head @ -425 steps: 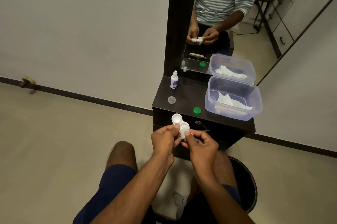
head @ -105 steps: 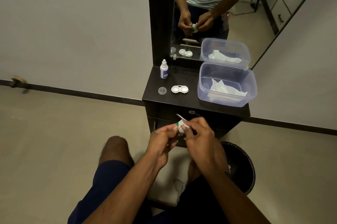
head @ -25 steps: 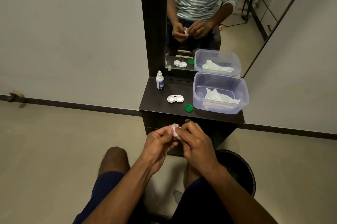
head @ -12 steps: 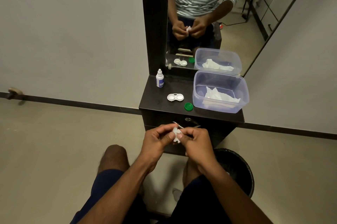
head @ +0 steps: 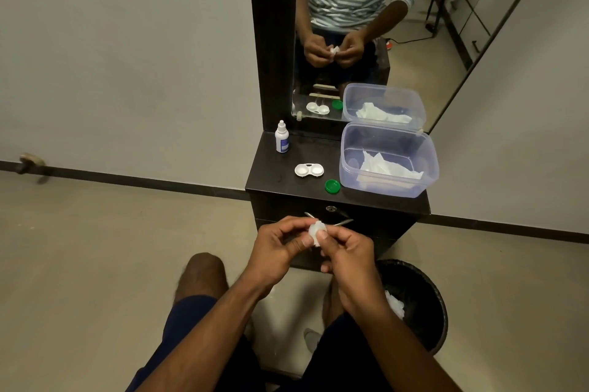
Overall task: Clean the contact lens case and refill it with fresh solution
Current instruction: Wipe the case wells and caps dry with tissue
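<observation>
The contact lens case [head: 309, 169] lies open on the dark vanity shelf [head: 271, 168], both wells facing up, with one green cap [head: 332, 185] just beside it toward the front edge. The other cap appears to be the small pale piece [head: 315, 229] held in front of the shelf, wrapped in a scrap of white tissue [head: 314, 240]. It is too small and too covered to be sure.

The left hand [head: 274, 251] has its fingers curled, thumb and forefinger pinching one side of that piece. The right hand [head: 347, 251] is also curled, its thumb pressing the tissue against it from the other side.

The step in hand looks like wiping this cap dry. To do it well, the tissue should be twisted right into the inner rim and thread, leaving no lint, and the inside should stay off bare fingertips.

The solution bottle [head: 281, 137] stands upright at the back left of the shelf. Its blue label is too small to read. A clear plastic tub [head: 387, 191] holds more tissues [head: 389, 165], and a black bin [head: 427, 286] on the floor holds used ones.
</observation>
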